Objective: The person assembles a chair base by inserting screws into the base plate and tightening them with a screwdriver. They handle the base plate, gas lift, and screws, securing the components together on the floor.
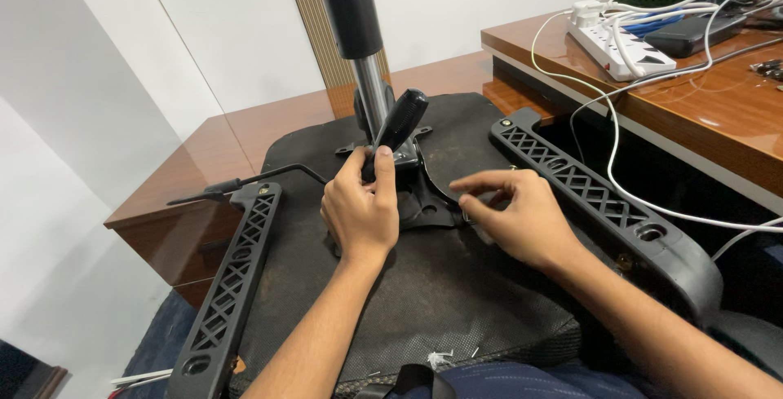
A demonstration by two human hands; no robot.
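Hands at the mechanism plate under an upturned office chair seat

The left hand [360, 211] closes around the black screwdriver handle [400, 126] at the metal plate [424, 199] in the seat middle; better keep it straight and press down. The right hand [522, 216] lies beside, fingers loosely spread, holding nothing.

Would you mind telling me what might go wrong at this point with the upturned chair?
The left hand grips a black screwdriver handle at the black metal mechanism plate; a slip could jab the right hand resting beside it. The tall black gas cylinder stands upright and may tip the black upturned seat off the brown wooden desk.
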